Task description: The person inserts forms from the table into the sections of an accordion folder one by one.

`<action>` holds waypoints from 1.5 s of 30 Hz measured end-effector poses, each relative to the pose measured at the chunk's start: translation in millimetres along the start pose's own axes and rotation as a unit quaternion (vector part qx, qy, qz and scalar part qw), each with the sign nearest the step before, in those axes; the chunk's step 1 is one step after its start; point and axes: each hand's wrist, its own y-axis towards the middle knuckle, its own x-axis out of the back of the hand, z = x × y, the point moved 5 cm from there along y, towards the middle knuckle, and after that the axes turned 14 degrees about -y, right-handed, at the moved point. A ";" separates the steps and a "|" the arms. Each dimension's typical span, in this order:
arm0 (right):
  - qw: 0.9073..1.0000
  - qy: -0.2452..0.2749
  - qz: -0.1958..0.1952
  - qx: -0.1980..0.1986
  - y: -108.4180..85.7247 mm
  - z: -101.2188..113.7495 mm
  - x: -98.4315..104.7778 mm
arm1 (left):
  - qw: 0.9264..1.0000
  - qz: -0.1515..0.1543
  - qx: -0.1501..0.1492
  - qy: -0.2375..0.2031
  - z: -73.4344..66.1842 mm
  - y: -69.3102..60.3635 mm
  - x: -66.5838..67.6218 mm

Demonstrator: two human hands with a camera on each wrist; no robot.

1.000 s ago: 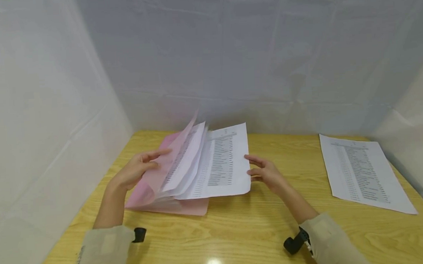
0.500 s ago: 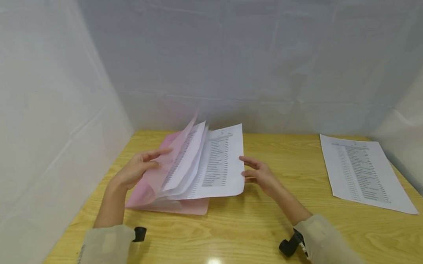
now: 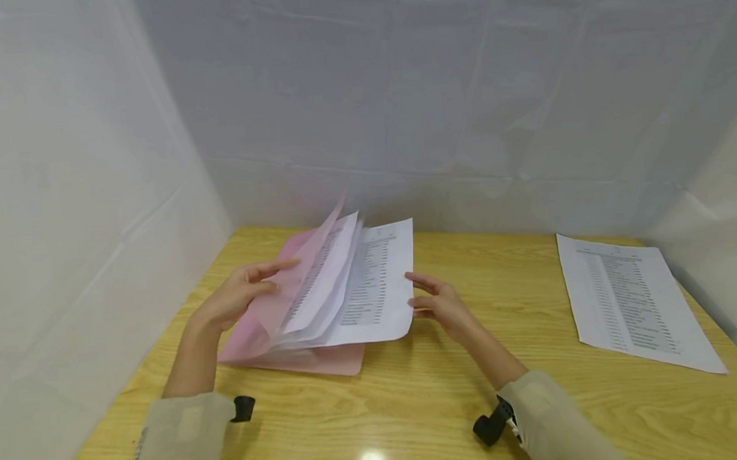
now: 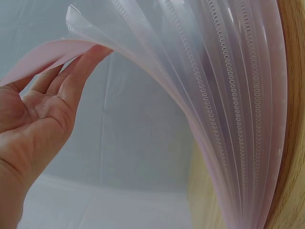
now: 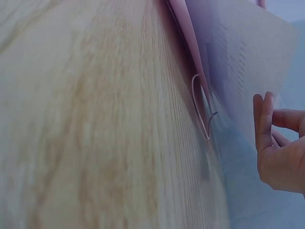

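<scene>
A pink folder (image 3: 340, 361) lies spread on the table, with clear sleeves (image 4: 190, 62) fanned out inside it. My left hand (image 3: 238, 294) holds its raised, bent cover (image 3: 289, 278) and leafed pages between thumb and fingers. With my right hand (image 3: 446, 309) I pinch the right edge of a printed sheet (image 3: 392, 277). This sheet's left part is covered by the fanned sleeves, some of which hold printed paper (image 3: 321, 280). Seen from the right wrist, the sheet's underside (image 5: 243, 52) hangs above the folder's lower cover.
Another printed sheet (image 3: 640, 307) lies flat on the wooden table (image 3: 315, 431) at the right. White sheeting (image 3: 363, 107) walls the table at the back and both sides. A black wrist device (image 3: 491, 427) sits at the right cuff.
My right hand has moved left together with the printed sheet, so more of it lies behind the fanned sleeves. The left hand and the folder stay in place.
</scene>
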 end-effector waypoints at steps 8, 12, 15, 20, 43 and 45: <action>1.000 0.009 -0.007 0.002 4.5 1.0 -10.2 | 1.000 -0.002 0.002 -0.003 0.2 -1.0 -0.4; 1.000 0.005 -0.005 0.000 6.9 0.5 -15.9 | 1.000 -0.004 0.003 -0.005 0.6 -1.3 -0.9; 1.000 0.000 -0.007 -0.002 9.2 -0.1 -20.0 | 1.000 -0.005 0.004 -0.006 0.9 -1.3 -0.6; 1.000 -0.001 -0.013 -0.006 12.6 -1.5 -26.0 | 1.000 -0.003 0.004 0.000 1.0 -1.2 -0.1; 1.000 0.011 -0.003 -0.002 25.2 -3.5 -46.2 | 1.000 0.001 -0.001 0.000 1.8 -0.8 -1.3; 1.000 0.010 -0.002 -0.001 25.9 -3.5 -47.9 | 1.000 0.002 -0.002 0.000 1.5 -0.7 -1.9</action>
